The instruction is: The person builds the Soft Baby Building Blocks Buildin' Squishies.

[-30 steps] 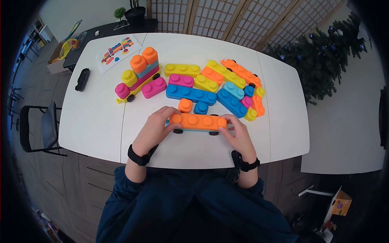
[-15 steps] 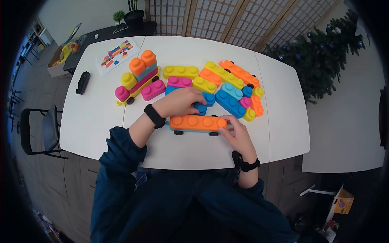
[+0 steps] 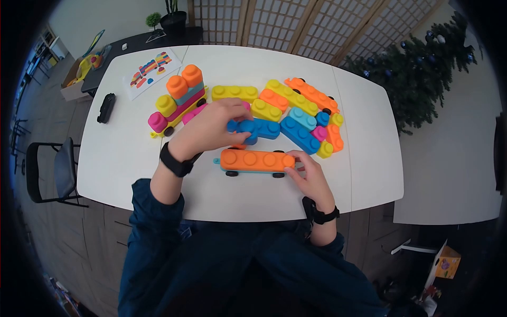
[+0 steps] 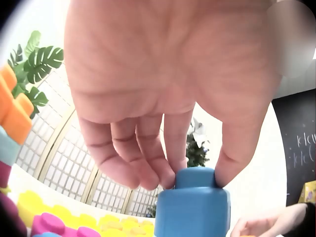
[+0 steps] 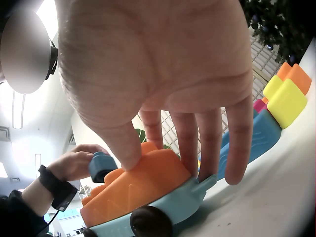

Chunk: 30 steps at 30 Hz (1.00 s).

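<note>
My left hand (image 3: 208, 127) pinches a small blue one-stud block (image 4: 192, 212) by its stud, between thumb and fingertips. It is raised in front of a long blue block (image 3: 268, 129). Below it, a small orange block (image 3: 240, 147) is mostly hidden. Nearer me stands a long orange four-stud block (image 3: 257, 158) on a teal wheeled base (image 5: 185, 207) with black wheels. My right hand (image 3: 311, 177) holds the right end of this car, its thumb against the orange block and its fingers round the far side.
A built yellow wagon (image 3: 182, 113) with pink, teal and orange blocks stands at the left. Several loose blocks lie behind and to the right, beside an orange wheeled piece (image 3: 312, 95). A picture sheet (image 3: 152, 73) and a black case (image 3: 106, 108) lie farther left.
My left hand has left the orange car, reached to the small blue block, taken hold of it, and lifted it leftward. The right hand stays at the car's right end.
</note>
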Motion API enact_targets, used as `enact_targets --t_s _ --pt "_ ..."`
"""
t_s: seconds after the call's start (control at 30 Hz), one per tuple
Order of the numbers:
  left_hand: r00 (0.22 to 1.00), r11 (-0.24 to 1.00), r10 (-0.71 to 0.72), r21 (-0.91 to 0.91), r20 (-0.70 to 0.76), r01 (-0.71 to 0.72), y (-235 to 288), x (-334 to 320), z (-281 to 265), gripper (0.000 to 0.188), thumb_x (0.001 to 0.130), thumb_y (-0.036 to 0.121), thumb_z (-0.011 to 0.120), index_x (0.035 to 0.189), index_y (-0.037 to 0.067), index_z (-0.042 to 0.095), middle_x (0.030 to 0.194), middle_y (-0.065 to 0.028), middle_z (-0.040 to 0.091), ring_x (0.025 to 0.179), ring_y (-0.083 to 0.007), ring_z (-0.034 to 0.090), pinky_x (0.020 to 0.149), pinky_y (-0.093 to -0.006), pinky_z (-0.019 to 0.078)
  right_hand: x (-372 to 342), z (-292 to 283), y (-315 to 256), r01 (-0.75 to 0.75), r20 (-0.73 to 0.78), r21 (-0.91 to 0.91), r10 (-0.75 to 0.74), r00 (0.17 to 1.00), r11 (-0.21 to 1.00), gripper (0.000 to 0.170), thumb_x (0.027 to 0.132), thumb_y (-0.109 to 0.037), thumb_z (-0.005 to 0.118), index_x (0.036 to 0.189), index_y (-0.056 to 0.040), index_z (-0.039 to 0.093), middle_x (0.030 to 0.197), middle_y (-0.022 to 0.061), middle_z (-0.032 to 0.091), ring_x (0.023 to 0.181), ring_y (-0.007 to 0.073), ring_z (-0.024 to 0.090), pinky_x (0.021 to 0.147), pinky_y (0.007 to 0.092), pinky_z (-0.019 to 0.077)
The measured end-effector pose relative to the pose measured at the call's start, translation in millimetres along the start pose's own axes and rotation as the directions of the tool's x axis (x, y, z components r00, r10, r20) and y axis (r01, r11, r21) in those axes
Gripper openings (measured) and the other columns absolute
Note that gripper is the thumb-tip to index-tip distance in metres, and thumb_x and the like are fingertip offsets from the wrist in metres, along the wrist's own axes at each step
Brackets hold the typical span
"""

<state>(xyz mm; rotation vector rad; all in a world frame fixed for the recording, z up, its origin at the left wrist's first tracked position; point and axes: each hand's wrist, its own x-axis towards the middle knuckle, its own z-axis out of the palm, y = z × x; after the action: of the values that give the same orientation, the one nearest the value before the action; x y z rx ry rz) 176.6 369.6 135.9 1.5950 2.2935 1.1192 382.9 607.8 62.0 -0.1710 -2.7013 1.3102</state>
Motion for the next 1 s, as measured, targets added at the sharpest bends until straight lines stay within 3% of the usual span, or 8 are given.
enact_targets --t_s 0.2,0.27,0.47,0.7,0.77,1.0 --pt "0.99 0.993 -0.121 -0.014 -0.066 0.121 10 -53 4 0.03 0.075 0.008 0.081 0.103 0.005 0.072 0.094 -0.0062 0.065 0.084 -0.0206 0.063 0.072 -0.0305 0.0523 2 3 2 0.02 0.002 0.017 -0.02 1.0 1.0 0.04 0.092 -0.02 0.075 0.128 -0.0087 0.061 0.123 0.0108 0.068 0.106 0.0293 0.068 0.084 0.0383 0.057" --pt "0.981 0.979 -0.166 -0.135 -0.099 0.152 10 -61 7 0.031 0.073 0.005 0.08 0.103 0.005 0.072 0.094 -0.0067 0.064 0.084 -0.0203 0.063 0.073 -0.0309 0.0525 4 2 -1 0.031 0.021 0.009 -0.031 0.999 0.999 0.04 0.092 -0.02 0.075 0.128 -0.0089 0.061 0.123 0.0107 0.068 0.105 0.029 0.068 0.084 0.0379 0.0569" --pt "0.975 0.985 -0.17 -0.063 -0.141 0.162 18 -73 4 0.033 0.072 0.002 0.078 0.104 0.004 0.074 0.091 -0.0066 0.062 0.085 -0.0209 0.062 0.076 -0.0313 0.0529 6 4 2 0.016 0.035 0.025 -0.016 0.999 1.0 0.04 0.092 -0.02 0.074 0.128 -0.0089 0.061 0.123 0.0104 0.068 0.106 0.0287 0.068 0.085 0.0375 0.0568" --pt "0.969 0.973 -0.208 -0.132 -0.134 0.191 15 -77 10 0.034 0.074 0.0 0.078 0.107 0.004 0.074 0.092 -0.0069 0.061 0.085 -0.022 0.061 0.076 -0.0322 0.0525 5 2 2 0.007 0.027 0.023 -0.008 1.0 1.0 0.04 0.092 -0.02 0.074 0.129 -0.0089 0.061 0.124 0.01 0.068 0.107 0.0282 0.068 0.086 0.0377 0.0569" --pt "0.975 0.974 -0.201 -0.129 -0.1 0.187 17 -78 10 0.035 0.075 0.006 0.082 0.109 0.005 0.073 0.094 -0.0099 0.06 0.086 -0.0277 0.062 0.077 -0.0359 0.0535 4 3 3 0.007 0.024 0.03 -0.008 1.0 1.0 0.04 0.092 -0.02 0.074 0.129 -0.0089 0.061 0.124 0.01 0.068 0.108 0.0279 0.067 0.086 0.0377 0.0569" --pt "0.979 0.978 -0.184 -0.118 -0.092 0.173 13 -76 24 0.04 0.075 0.002 0.081 0.114 0.007 0.073 0.098 -0.008 0.058 0.089 -0.0248 0.06 0.078 -0.0334 0.0512 4 3 3 0.016 0.027 0.032 -0.017 0.999 0.999 0.04 0.092 -0.02 0.074 0.129 -0.0086 0.061 0.124 0.0103 0.068 0.107 0.0278 0.067 0.085 0.0375 0.0569"
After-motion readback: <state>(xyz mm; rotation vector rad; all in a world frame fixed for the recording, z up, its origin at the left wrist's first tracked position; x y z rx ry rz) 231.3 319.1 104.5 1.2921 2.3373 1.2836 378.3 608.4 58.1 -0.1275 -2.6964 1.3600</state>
